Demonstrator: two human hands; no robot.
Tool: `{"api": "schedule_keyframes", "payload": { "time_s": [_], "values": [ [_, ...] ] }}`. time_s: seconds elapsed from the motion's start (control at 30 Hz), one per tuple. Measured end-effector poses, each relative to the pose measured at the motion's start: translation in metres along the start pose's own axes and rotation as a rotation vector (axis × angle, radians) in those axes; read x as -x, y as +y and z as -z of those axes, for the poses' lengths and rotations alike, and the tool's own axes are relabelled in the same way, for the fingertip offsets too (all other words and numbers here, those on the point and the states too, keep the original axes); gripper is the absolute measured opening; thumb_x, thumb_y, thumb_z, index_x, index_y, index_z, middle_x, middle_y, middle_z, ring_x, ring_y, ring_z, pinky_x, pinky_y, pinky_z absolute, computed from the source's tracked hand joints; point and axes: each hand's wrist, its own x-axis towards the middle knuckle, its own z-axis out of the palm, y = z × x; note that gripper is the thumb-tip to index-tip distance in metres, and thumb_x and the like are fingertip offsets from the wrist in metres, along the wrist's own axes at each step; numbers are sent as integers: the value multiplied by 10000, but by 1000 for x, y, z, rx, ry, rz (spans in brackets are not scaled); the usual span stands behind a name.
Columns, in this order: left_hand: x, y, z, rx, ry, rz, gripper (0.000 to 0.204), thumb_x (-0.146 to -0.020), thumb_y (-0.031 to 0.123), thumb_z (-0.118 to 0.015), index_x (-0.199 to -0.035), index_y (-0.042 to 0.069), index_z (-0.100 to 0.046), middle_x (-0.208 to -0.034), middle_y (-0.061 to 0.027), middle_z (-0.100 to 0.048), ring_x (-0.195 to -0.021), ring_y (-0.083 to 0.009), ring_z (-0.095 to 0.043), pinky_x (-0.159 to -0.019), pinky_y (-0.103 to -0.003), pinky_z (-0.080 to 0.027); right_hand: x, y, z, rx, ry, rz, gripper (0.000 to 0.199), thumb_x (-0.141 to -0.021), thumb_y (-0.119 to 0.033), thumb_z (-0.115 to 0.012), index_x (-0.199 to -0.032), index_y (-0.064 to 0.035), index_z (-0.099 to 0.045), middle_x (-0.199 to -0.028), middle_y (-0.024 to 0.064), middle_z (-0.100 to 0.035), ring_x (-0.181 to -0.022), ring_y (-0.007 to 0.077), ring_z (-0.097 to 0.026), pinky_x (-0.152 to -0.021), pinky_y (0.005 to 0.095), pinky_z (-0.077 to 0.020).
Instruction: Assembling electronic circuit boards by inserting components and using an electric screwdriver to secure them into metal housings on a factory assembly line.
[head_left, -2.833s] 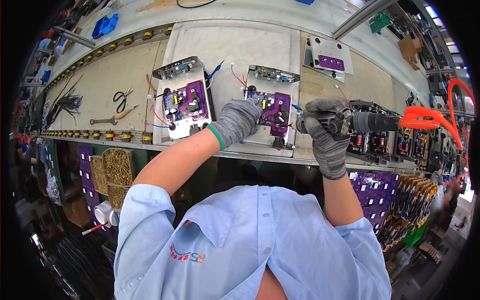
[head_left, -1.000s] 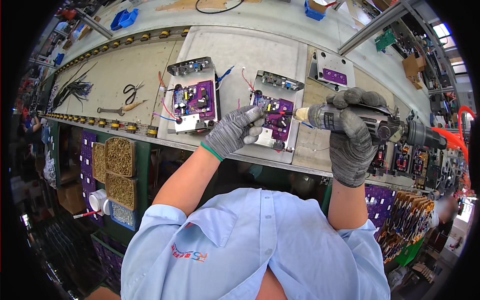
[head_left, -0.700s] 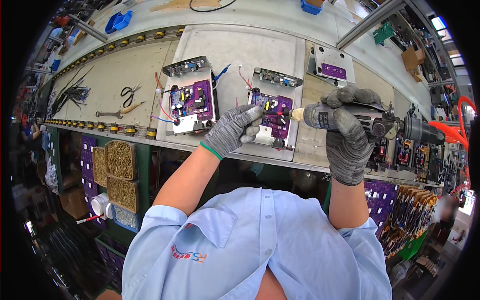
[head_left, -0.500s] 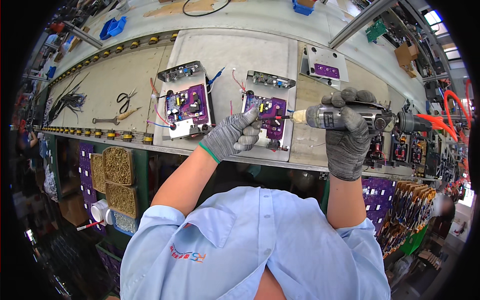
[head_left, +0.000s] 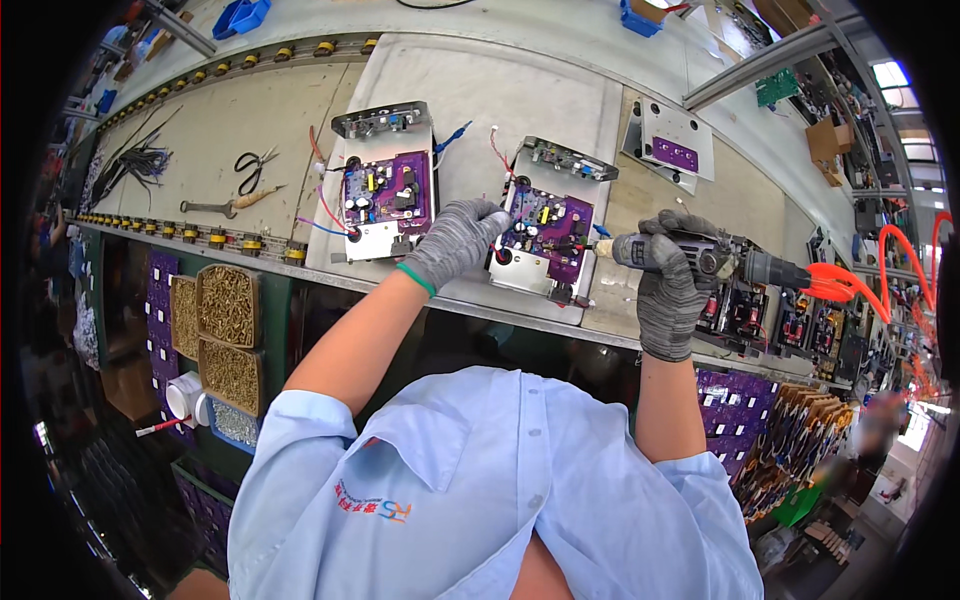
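Observation:
In my gloved right hand [head_left: 672, 290] is a grey power screwdriver [head_left: 640, 250], lying roughly level, its fingers wrapped round the body. The bit end points left over the purple circuit board [head_left: 545, 225] of the right-hand metal unit [head_left: 522, 270]; whether the tip touches cannot be seen. My gloved left hand [head_left: 450, 245] is at that unit's left edge, thumb and fingers pinched together. Anything between those fingertips is hidden. A second unit, with a similar purple board [head_left: 390, 195] and loose wires, stands left of this hand.
An orange coiled hose [head_left: 840, 285] trails right from the screwdriver. Scissors [head_left: 250, 172], a wrench [head_left: 207, 207] and a wooden-handled awl [head_left: 250, 199] lie on the left. Bins of brass-coloured screws [head_left: 228, 305] hang below the bench edge. A metal plate [head_left: 690, 130] lies at the back right.
My left hand has moved from the screwdriver's bit to the unit's left edge. The screwdriver has tilted, its back end now lower, with my right hand still round it. The whole view has shifted slightly.

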Motion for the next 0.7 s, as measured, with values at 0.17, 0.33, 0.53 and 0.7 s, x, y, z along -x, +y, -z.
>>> {"api": "schedule_keyframes", "payload": {
  "time_s": [0.17,0.33,0.53,0.7],
  "values": [
    [-10,-18,-18,-220,88,-62,307,-914,306,-620,-992,25,-716,-884,-185,-711,-847,-329,-680,-829,-436,-515,-1,0,-35,203,-142,-1,303,-827,20,-683,-1112,-10,-583,-1024,101,-653,-921,159,-648,-838,317,-554],
    [-3,5,-14,-404,13,39,331,-891,360,-636,-941,44,-722,-848,-172,-703,-827,-331,-676,-812,-438,-517,-4,13,-51,323,-270,-61,349,-821,91,-661,-1139,-19,-569,-1023,72,-658,-883,151,-654,-787,298,-556],
    [-9,-13,-23,-426,56,36,314,-891,341,-640,-921,37,-712,-829,-182,-691,-817,-338,-666,-804,-447,-512,-4,25,-52,289,-291,-114,341,-819,110,-651,-1110,-45,-566,-1012,67,-650,-858,157,-649,-758,305,-564],
    [-6,-12,-26,-295,67,102,310,-894,329,-642,-941,31,-714,-848,-186,-698,-822,-334,-671,-807,-434,-516,-5,31,-47,211,-298,-106,342,-820,123,-641,-1096,-59,-554,-1004,54,-633,-853,147,-638,-761,296,-555]
  ]
}}
